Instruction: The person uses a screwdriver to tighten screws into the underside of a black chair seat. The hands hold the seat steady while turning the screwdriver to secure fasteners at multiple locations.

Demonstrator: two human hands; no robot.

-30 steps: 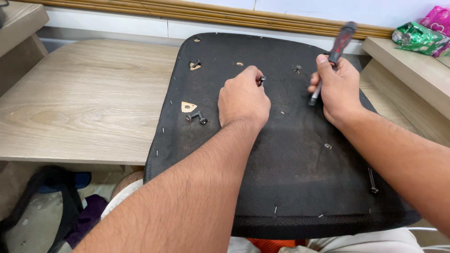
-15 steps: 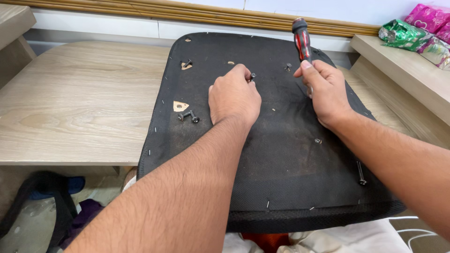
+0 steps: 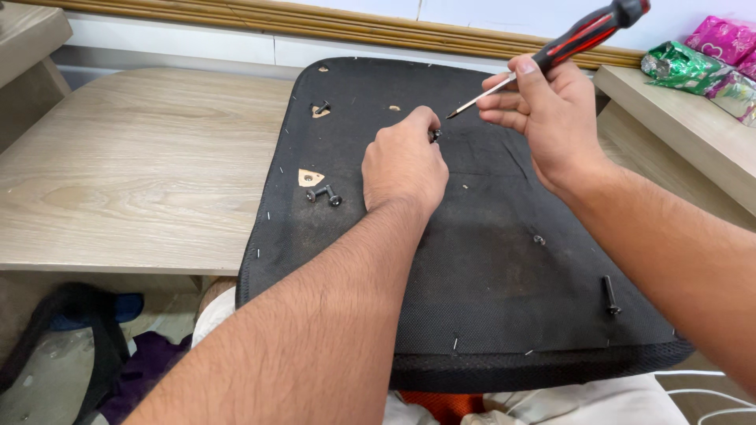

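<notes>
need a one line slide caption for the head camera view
Left hand pinches a small black screw on an upturned black seat panel while the right hand holds a red-and-black screwdriver above it.

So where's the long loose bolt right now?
In the head view the long bolt lies on the black seat panel, near its lower right corner, beside the person's right forearm and well clear of both hands.

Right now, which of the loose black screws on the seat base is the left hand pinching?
The small screw at the left hand's fingertips, near the screwdriver tip. The pair by the triangular cutout and the long bolt lie untouched.
</notes>
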